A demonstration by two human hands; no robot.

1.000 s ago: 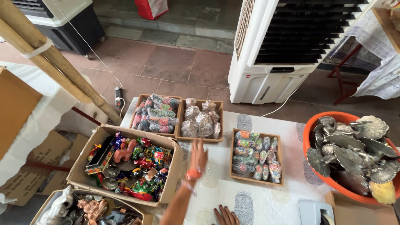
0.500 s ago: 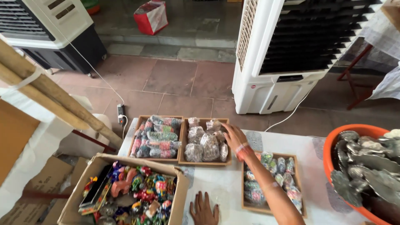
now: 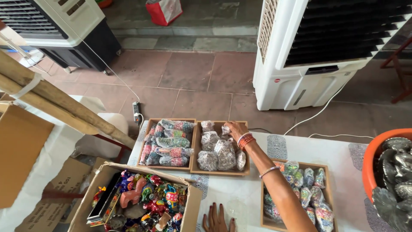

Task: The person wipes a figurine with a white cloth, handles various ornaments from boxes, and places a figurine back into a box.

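Nearest, the left hand (image 3: 218, 219) lies flat and spread on the white table (image 3: 240, 193), holding nothing, beside the cardboard box (image 3: 128, 202) of painted figurines. The right hand (image 3: 234, 129) reaches across to the middle wooden tray (image 3: 221, 147), fingers curled down on a clear-wrapped silvery bundle (image 3: 226, 130) at its far edge; whether it grips cannot be told. The forearm passes just over the right tray (image 3: 296, 193) of wrapped pieces. Risk: the tray sits at the far table edge above the tiled floor (image 3: 193, 81); a pull or shove could tip bundles over. A dropped elbow could jostle the right tray.
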